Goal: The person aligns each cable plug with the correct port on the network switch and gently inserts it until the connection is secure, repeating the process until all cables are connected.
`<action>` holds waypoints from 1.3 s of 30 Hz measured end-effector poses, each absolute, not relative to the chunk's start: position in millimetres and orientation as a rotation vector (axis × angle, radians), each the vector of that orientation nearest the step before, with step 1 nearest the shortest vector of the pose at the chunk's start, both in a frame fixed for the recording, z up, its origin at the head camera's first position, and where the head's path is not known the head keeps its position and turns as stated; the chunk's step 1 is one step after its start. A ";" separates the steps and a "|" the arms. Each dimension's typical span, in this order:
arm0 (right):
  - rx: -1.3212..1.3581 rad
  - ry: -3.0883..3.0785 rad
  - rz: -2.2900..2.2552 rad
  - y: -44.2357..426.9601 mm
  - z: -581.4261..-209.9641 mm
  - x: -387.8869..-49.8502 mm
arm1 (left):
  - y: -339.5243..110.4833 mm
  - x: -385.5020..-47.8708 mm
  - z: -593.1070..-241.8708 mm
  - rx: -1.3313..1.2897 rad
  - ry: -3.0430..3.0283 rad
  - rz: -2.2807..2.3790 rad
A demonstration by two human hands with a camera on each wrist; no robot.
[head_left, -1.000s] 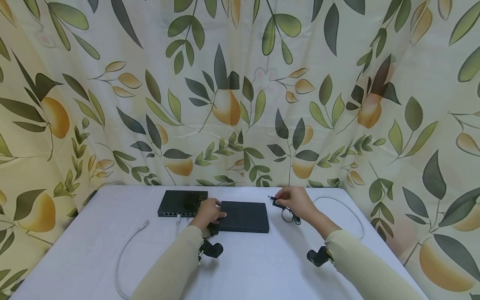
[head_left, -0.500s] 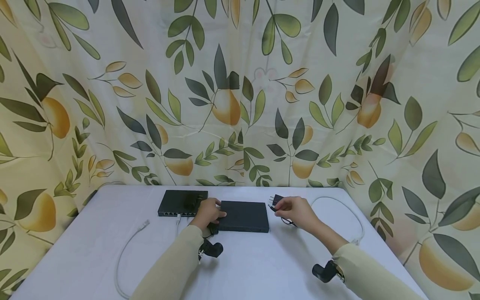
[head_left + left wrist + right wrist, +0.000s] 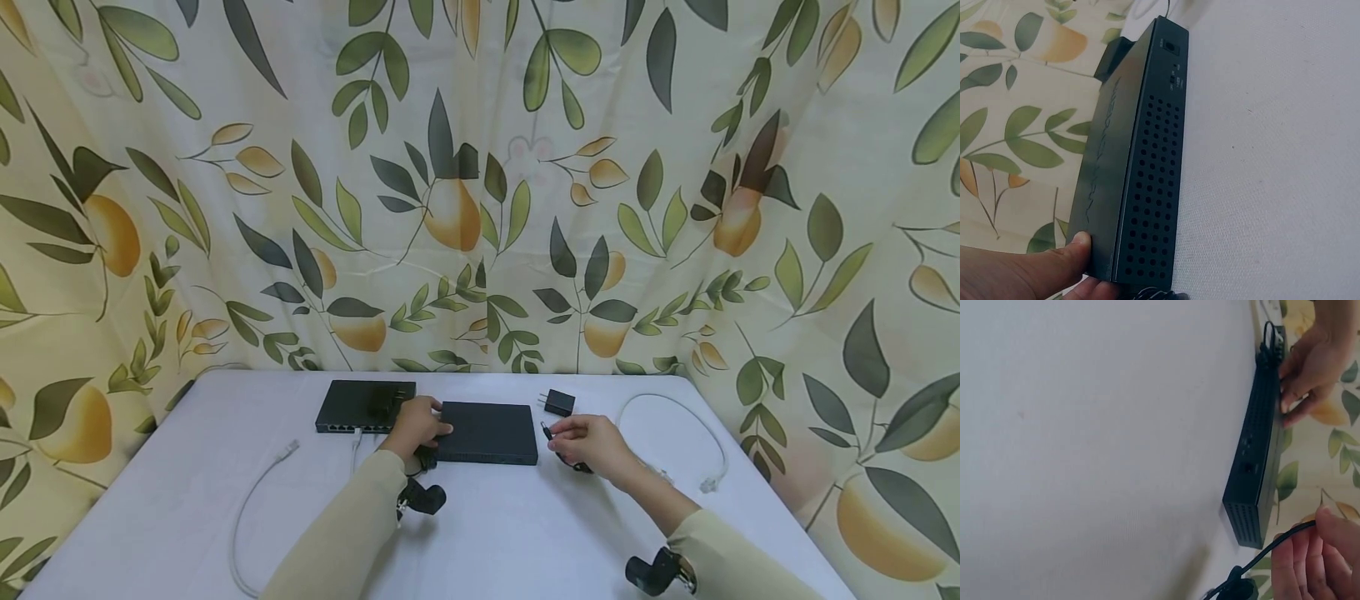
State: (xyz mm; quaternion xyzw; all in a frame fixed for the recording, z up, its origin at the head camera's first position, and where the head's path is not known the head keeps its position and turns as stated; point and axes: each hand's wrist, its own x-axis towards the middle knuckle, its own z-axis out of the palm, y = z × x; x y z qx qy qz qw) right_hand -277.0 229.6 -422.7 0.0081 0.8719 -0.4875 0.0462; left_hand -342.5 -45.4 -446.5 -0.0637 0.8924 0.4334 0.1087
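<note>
My left hand (image 3: pixel 416 429) holds the left end of a flat black network device (image 3: pixel 487 433). In the left wrist view the thumb (image 3: pixel 1075 250) presses on its top and fingers show at its end. Its near side has rows of vent holes and a round power socket (image 3: pixel 1171 46). To the right of the device, my right hand (image 3: pixel 596 446) pinches a thin black power cable (image 3: pixel 1272 544) between thumb and fingers. The cable's barrel plug (image 3: pixel 546 431) points toward the device, apart from it. A bundled black cable (image 3: pixel 425 457) lies by my left wrist.
A black power adapter (image 3: pixel 559 402) lies behind my right hand. To the left stands a black network switch (image 3: pixel 345 404) with a pale cable in a port; a dark adapter sits on it. Loose pale network cables lie left (image 3: pixel 238 525) and right (image 3: pixel 722 442). A patterned curtain hangs behind.
My right hand has moved from beside the adapter back toward me with the cable, and the adapter now shows fully. The left hand and the device have stayed nearly still.
</note>
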 end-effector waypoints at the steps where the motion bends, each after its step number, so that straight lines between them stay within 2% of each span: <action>1: 0.055 2.642 -1.511 228.7 -423.3 -275.6 | -45.4 -342.0 -446.4 -0.184 2.626 1.274; 20: 0.243 2.429 -1.617 213.5 -440.3 -257.7 | -45.5 -342.7 -446.9 -0.194 2.613 1.274; 39: 0.208 2.361 -1.593 203.3 -446.8 -252.4 | -45.4 -339.4 -444.4 -0.176 2.629 1.269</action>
